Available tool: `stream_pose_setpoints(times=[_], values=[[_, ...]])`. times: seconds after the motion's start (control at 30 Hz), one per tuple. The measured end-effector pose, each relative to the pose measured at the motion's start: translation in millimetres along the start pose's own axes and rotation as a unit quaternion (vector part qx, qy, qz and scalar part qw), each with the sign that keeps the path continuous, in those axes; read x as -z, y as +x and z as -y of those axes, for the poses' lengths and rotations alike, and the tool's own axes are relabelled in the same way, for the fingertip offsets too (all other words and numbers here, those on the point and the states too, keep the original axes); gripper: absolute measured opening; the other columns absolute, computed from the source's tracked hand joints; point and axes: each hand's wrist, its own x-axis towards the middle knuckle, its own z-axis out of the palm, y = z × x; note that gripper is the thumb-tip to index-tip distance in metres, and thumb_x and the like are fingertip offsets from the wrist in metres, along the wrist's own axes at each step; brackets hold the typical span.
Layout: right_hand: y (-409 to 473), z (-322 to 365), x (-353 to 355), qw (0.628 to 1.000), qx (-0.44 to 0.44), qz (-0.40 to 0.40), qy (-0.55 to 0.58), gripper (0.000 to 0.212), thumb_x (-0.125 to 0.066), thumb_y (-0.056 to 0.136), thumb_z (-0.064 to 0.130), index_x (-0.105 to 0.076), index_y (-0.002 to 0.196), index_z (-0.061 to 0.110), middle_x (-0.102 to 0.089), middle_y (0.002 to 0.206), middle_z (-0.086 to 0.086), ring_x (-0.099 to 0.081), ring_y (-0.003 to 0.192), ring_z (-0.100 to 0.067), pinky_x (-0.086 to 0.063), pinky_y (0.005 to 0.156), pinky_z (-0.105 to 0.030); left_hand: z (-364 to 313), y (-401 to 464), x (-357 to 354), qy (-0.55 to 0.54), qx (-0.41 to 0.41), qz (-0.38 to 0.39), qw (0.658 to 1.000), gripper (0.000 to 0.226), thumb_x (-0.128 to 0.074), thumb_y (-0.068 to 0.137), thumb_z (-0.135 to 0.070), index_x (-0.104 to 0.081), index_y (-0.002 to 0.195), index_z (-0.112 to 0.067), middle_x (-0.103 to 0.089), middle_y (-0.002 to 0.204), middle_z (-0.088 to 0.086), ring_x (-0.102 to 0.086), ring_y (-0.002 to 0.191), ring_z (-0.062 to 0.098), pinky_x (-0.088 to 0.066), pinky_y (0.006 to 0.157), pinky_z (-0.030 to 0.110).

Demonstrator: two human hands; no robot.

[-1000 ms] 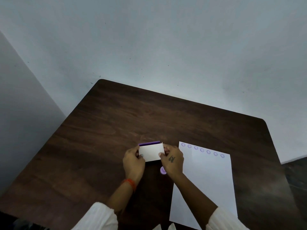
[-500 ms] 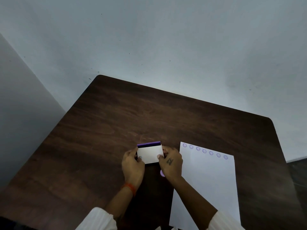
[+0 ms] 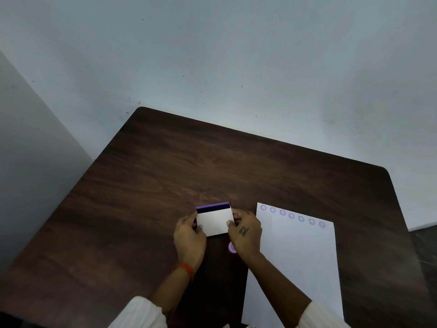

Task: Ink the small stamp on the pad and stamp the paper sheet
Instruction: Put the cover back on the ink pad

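The ink pad is a small case with a white lid and a purple edge along its far side, resting on the dark wooden table. My left hand grips its left side and my right hand grips its right side. The small purple stamp peeks out below my right hand; whether that hand holds it I cannot tell. The white paper sheet lies to the right, with a row of several purple round stamp marks along its top edge.
A pale wall rises behind the table's far edge and on the left. The table's right edge runs close beside the sheet, with dark floor beyond it.
Both hands stay on the ink pad and its lid looks slightly lower. The camera has shifted a little, so everything sits marginally differently in the view.
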Motion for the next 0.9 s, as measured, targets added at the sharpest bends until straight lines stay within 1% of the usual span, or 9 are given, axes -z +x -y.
stream_pose_setpoints(times=[0.2,0.43,0.53,0.63,0.7,0.77,0.8,0.9], values=[[1,2,1,1.0,-0.012,-0.009,0.0,0.03,-0.065,0.082,0.018,-0.063,0.111,0.009,-0.068,0.114,-0.009,-0.064,0.099,-0.023,-0.049,0.092,-0.03,-2,0,-1,0.002,0.004,-0.008,1.0,0.039,-0.055,0.084,0.002,-0.053,0.123,-0.005,-0.053,0.128,0.015,-0.052,0.116,0.028,-0.043,0.101,0.038],[4,3,0,0.999,-0.031,-0.003,0.008,0.027,-0.063,0.084,0.016,-0.063,0.109,0.007,-0.067,0.113,-0.009,-0.064,0.099,-0.023,-0.048,0.091,-0.027,-4,2,-2,0.007,0.016,-0.001,1.0,0.04,-0.054,0.085,0.001,-0.052,0.124,-0.006,-0.052,0.13,0.015,-0.051,0.117,0.028,-0.043,0.103,0.04],[6,4,0,0.999,-0.044,-0.002,0.016,0.026,-0.063,0.084,0.016,-0.063,0.109,0.006,-0.067,0.113,-0.01,-0.063,0.099,-0.023,-0.046,0.088,-0.024,-4,3,-2,0.006,0.017,-0.002,1.0,0.04,-0.054,0.085,0.001,-0.053,0.124,-0.005,-0.052,0.13,0.016,-0.051,0.117,0.028,-0.042,0.103,0.04],[8,3,0,0.998,-0.053,0.0,0.021,0.025,-0.062,0.084,0.015,-0.063,0.107,0.005,-0.067,0.112,-0.01,-0.063,0.098,-0.023,-0.04,0.08,-0.018,-5,2,-2,0.003,0.022,-0.003,1.0,0.041,-0.054,0.085,0.001,-0.052,0.125,-0.005,-0.052,0.13,0.016,-0.051,0.117,0.028,-0.043,0.103,0.04],[8,2,0,0.998,-0.057,0.006,0.02,0.026,-0.062,0.085,0.016,-0.062,0.108,0.006,-0.067,0.113,-0.009,-0.063,0.099,-0.022,-0.042,0.085,-0.02,-4,3,-1,-0.003,0.02,-0.004,1.0,0.04,-0.054,0.085,0.001,-0.052,0.125,-0.006,-0.054,0.128,0.017,-0.052,0.116,0.029,-0.043,0.102,0.04],[10,1,0,0.999,-0.045,0.015,0.004,0.028,-0.062,0.085,0.017,-0.062,0.111,0.009,-0.067,0.115,-0.008,-0.063,0.101,-0.021,-0.046,0.09,-0.024,-3,4,0,-0.008,0.023,-0.006,1.0,0.04,-0.054,0.085,0.0,-0.053,0.124,-0.006,-0.055,0.127,0.017,-0.053,0.116,0.03,-0.044,0.101,0.041],[11,1,0,0.999,-0.031,0.02,-0.006,0.029,-0.062,0.084,0.018,-0.062,0.112,0.011,-0.067,0.115,-0.008,-0.063,0.101,-0.021,-0.047,0.091,-0.025,-3,5,0,-0.009,0.026,-0.006,1.0,0.04,-0.055,0.085,-0.001,-0.053,0.124,-0.007,-0.055,0.127,0.017,-0.053,0.116,0.03,-0.044,0.101,0.041],[15,2,1,0.999,0.001,0.029,-0.023,0.029,-0.064,0.083,0.017,-0.063,0.112,0.012,-0.07,0.11,-0.008,-0.065,0.097,-0.022,-0.047,0.084,-0.025,-2,8,1,-0.01,0.025,-0.003,1.0,0.039,-0.056,0.084,-0.001,-0.055,0.122,-0.008,-0.057,0.125,0.016,-0.054,0.115,0.03,-0.045,0.1,0.041]])
